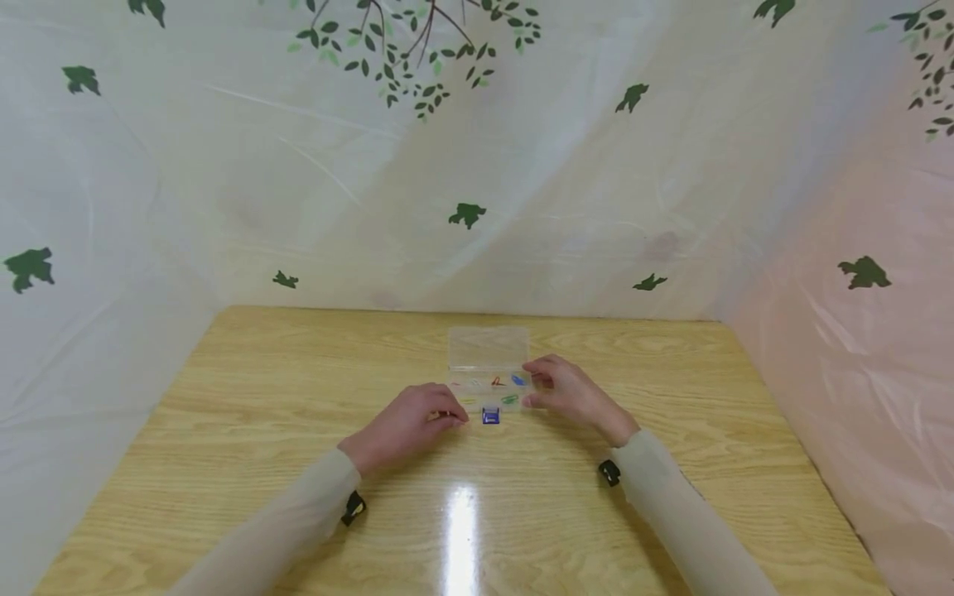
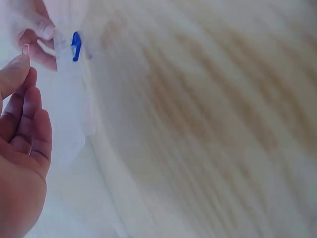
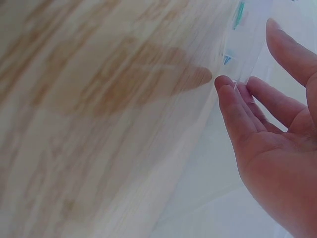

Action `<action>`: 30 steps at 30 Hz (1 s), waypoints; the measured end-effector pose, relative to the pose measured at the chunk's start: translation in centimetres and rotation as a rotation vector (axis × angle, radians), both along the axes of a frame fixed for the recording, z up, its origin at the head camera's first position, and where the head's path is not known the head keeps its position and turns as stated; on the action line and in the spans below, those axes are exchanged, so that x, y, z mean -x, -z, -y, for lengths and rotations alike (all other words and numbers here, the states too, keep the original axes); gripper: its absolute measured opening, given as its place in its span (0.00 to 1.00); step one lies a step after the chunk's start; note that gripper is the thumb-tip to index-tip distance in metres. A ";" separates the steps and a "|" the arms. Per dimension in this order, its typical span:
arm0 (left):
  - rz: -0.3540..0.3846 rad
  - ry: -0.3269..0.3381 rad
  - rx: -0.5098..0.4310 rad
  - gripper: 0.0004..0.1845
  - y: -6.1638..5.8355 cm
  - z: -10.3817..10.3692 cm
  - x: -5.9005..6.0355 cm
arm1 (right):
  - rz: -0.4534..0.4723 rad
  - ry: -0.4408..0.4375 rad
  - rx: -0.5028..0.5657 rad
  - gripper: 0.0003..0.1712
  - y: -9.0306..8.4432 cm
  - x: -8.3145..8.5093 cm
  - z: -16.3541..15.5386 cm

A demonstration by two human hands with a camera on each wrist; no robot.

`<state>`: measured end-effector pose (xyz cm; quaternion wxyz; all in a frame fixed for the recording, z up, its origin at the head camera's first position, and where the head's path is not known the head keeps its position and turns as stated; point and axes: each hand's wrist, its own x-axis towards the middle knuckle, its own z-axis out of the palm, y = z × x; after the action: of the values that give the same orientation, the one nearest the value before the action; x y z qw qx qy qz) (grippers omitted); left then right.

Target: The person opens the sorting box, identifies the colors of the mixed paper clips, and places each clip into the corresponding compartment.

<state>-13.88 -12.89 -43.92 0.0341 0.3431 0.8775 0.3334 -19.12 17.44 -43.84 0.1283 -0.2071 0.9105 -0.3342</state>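
Head view: A clear plastic compartment box (image 1: 488,377) was seen near the middle of a wooden table (image 1: 261,389), its lid opened back toward the far edge. Small coloured paper clips were visible in its compartments. A blue binder clip (image 1: 490,416) lay on the table just in front of the box. The left hand (image 1: 408,426) was placed at the box's near left corner with fingers curled. The right hand (image 1: 570,391) was set against the box's right end.

Left wrist view: A pink paper clip (image 2: 25,49) was pinched at the fingertips of the left hand (image 2: 22,144), just beside the box wall (image 2: 74,106). A blue clip (image 2: 76,45) was visible through the clear plastic. The fingers of the right hand (image 2: 34,29) were seen gripping the far end.

Right wrist view: The box edge (image 3: 247,44) was held between the thumb and fingertips of the right hand (image 3: 272,134). Green and blue clips were seen inside, blurred.
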 end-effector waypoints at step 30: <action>-0.121 -0.278 -0.058 0.04 0.6 -0.4 4.8 | 0.004 -0.001 0.016 0.35 0.1 0.0 -0.1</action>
<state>-18.66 -12.54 -44.52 -0.0750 0.2386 0.9070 0.3388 -19.16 17.57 -43.89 0.1287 -0.2079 0.9073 -0.3420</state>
